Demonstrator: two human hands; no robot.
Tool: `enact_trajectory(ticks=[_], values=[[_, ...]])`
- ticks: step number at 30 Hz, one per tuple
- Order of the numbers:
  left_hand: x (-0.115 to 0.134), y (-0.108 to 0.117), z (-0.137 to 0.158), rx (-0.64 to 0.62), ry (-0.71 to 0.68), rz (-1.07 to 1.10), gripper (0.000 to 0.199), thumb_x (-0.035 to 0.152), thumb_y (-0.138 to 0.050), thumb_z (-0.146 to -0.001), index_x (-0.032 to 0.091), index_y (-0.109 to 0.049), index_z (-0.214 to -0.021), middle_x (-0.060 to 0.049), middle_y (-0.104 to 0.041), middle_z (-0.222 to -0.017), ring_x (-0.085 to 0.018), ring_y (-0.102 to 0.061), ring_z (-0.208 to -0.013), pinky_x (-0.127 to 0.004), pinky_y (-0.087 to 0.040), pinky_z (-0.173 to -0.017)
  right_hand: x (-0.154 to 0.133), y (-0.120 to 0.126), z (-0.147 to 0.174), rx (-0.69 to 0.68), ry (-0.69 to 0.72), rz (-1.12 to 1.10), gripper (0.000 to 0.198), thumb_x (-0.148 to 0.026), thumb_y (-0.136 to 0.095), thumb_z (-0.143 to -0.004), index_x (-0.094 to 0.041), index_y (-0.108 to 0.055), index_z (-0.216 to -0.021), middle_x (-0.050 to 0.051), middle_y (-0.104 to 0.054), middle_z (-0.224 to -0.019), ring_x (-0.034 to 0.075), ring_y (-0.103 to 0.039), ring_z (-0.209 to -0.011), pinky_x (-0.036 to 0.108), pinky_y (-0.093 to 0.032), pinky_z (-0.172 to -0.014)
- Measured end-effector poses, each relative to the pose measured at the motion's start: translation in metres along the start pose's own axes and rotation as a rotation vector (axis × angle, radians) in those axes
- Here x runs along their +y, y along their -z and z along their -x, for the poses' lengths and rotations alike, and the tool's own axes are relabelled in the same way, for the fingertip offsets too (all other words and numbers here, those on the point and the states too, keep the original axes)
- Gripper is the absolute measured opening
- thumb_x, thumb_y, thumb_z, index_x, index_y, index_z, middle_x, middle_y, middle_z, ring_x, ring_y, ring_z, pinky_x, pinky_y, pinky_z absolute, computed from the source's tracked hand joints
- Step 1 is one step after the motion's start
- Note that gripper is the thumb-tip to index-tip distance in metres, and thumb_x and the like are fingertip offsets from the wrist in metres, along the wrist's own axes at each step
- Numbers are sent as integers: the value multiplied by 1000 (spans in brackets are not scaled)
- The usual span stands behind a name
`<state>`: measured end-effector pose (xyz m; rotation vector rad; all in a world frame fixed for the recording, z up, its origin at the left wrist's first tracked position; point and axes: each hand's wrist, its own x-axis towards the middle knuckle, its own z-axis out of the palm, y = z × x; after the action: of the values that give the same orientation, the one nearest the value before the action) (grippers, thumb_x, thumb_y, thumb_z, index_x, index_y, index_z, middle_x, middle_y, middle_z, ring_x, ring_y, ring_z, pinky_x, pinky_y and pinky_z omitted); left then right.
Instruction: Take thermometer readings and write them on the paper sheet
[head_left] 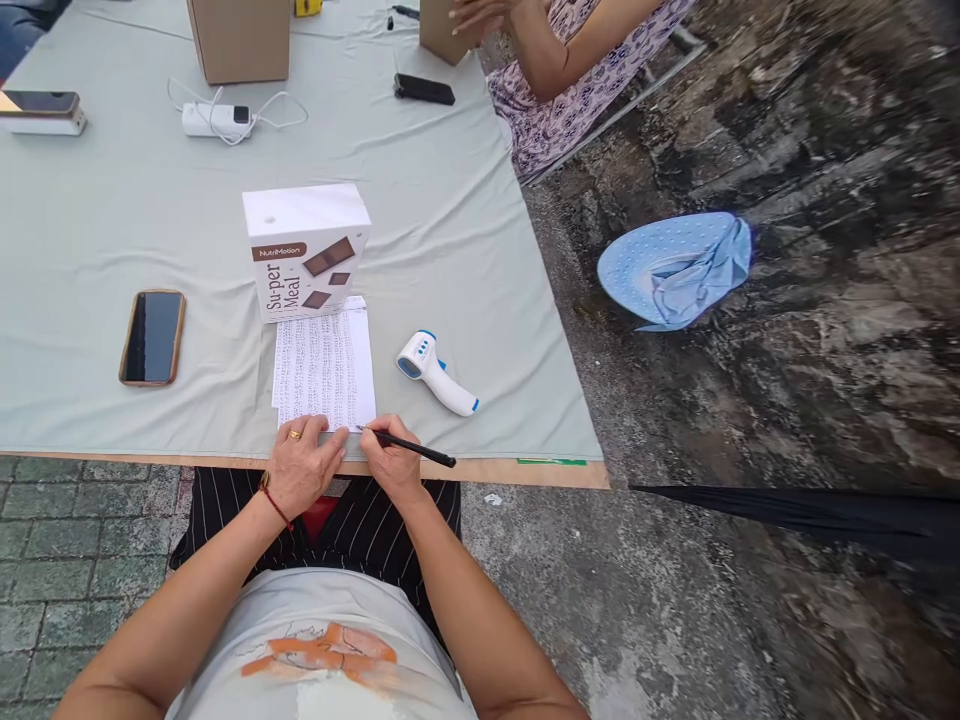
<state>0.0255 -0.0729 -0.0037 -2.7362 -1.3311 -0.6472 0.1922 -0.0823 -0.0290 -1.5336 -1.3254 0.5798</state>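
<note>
In my right hand (393, 461) is a black pen (421, 449), gripped with its tip close to the lower right corner of a printed sheet (330, 375). The sheet is covered in rows of small characters, and a second one shows beneath its left edge. My left hand (306, 464) rests on the sheet's lower edge, palm down with fingers stretched out. A white NutriMotion box (307, 260) stands upright on the sheet's far end. To the right of the paper lies a white and blue infrared thermometer (438, 374).
A phone (152, 338) lies at left. Farther back are a white device with a cord (217, 121), a black object (424, 89), a white block (43, 113) and a cardboard box (238, 40). Another person's arm (555, 60) reaches in at the top. A light blue hat (675, 270) lies right of the table.
</note>
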Motion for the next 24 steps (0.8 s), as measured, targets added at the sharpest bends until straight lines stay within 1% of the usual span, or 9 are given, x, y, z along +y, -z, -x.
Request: enact_trajectory(ticks=[4,8,10,14,15,17,19,21,24], values=[[-1,0,0,5,-8,3,23,28,-55,-95,23,-66,-115,-9,-59,-104,-23,-52,-95,-38,-40,-84,3,1,4,38,58,72,10,-25,-51,-83,-23,-53,-74,-4,-55,-62,14,-52,-57,27,-47,-59],[0,-3,4,8,20,-9,22,28,-57,-92,24,-65,-113,-8,-58,-103,-22,-51,-91,-36,-40,-80,9,4,-6,107,186,185,18,-26,-45,-95,-20,-61,-93,4,-64,-84,18,-62,-81,31,-51,-77],[-1,-8,7,17,33,-19,23,27,-59,-91,24,-65,-113,-7,-58,-101,-21,-51,-89,-36,-40,-79,9,0,-24,33,200,341,21,-21,-44,-95,-18,-64,-100,7,-65,-89,20,-62,-85,31,-49,-77],[-6,-18,11,51,40,-37,25,26,-61,-89,25,-64,-114,-6,-58,-101,-21,-51,-90,-36,-40,-80,-16,-21,-71,-288,38,739,27,-7,-44,-90,-15,-68,-99,12,-66,-92,21,-62,-83,30,-44,-71],[-7,-19,12,51,41,-40,26,26,-61,-89,25,-64,-115,-6,-58,-101,-21,-51,-90,-36,-40,-80,-26,-28,-80,-360,3,802,28,-7,-43,-91,-14,-69,-98,13,-66,-93,22,-63,-83,30,-43,-71],[-9,-22,14,49,44,-38,27,26,-62,-89,26,-63,-116,-6,-58,-101,-21,-51,-90,-36,-40,-80,-42,-37,-92,-434,-6,847,29,-10,-43,-93,-15,-68,-107,13,-67,-96,22,-64,-86,31,-42,-72],[-9,-23,15,48,46,-34,27,27,-62,-89,27,-63,-116,-5,-58,-102,-21,-51,-92,-35,-40,-80,-47,-36,-95,-401,42,818,33,-16,-45,-95,-17,-62,-122,12,-66,-103,23,-63,-93,31,-42,-77],[-10,-24,15,46,43,-37,27,27,-62,-89,27,-63,-116,-6,-58,-103,-21,-51,-92,-35,-39,-80,-37,-24,-96,-288,77,796,40,-23,-50,-94,-19,-55,-133,13,-63,-115,25,-59,-106,33,-42,-86],[-10,-23,13,61,33,-56,24,27,-62,-89,26,-64,-113,-5,-58,-100,-21,-51,-90,-35,-39,-79,-4,7,-96,-124,-39,874,54,-34,-62,-88,-18,-49,-138,18,-53,-134,32,-50,-120,40,-39,-94]])
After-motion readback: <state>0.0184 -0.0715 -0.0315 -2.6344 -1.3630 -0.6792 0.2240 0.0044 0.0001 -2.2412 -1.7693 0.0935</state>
